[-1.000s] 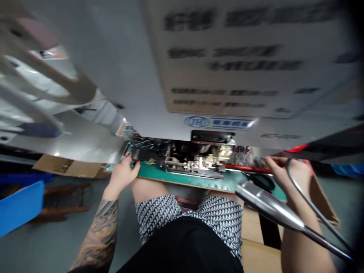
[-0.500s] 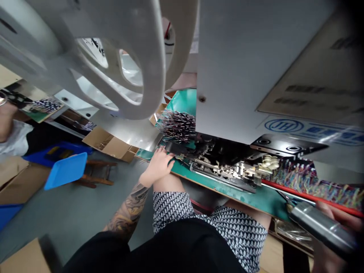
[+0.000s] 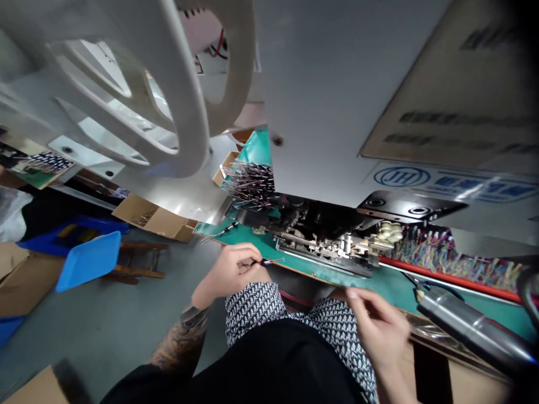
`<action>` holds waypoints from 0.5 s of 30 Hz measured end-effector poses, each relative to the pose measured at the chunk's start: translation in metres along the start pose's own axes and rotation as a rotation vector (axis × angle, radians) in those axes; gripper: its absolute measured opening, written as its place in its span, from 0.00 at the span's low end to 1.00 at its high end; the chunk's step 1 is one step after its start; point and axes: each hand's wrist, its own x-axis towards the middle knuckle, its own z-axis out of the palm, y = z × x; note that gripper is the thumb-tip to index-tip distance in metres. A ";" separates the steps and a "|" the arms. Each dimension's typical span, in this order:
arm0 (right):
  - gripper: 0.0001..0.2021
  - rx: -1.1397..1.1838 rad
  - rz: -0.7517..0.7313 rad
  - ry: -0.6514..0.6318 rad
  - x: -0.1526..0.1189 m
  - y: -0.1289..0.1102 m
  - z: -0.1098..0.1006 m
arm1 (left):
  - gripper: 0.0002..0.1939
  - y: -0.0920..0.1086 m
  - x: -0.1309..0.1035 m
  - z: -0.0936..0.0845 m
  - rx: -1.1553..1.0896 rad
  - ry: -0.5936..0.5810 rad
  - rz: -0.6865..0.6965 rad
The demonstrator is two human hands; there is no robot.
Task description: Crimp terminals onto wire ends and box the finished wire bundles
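Between thumb and fingers, my left hand pinches a small dark-ended wire piece above my left thigh, at the green table's front edge. My right hand is closed over my right thigh, fingertips pressed together; anything between them is too small to make out. Ahead of both hands, the metal mechanism of a grey machine sits on the green table. A pile of dark-tipped wires lies left of the mechanism. More wires with a black connector rest on the table beyond my left hand.
Right of the mechanism, colourful wires stand behind a red rod. A metal cylinder juts over the table's right side. At left are cardboard boxes, a blue tray, a wooden stool and part of a person.
My left hand has lifted off the table, come nearer to me and now pinches a wire piece. My right hand has moved left from beside the cylinder to above my thigh.
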 end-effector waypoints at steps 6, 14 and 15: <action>0.10 0.260 0.134 -0.284 0.002 -0.045 0.044 | 0.06 0.028 0.011 0.068 -0.659 -0.178 -0.381; 0.15 0.366 0.282 -0.379 0.026 -0.073 0.036 | 0.03 0.039 0.016 0.092 -0.610 -0.164 -0.310; 0.16 0.357 0.287 -0.375 0.028 -0.076 0.037 | 0.03 0.040 0.017 0.092 -0.568 -0.132 -0.269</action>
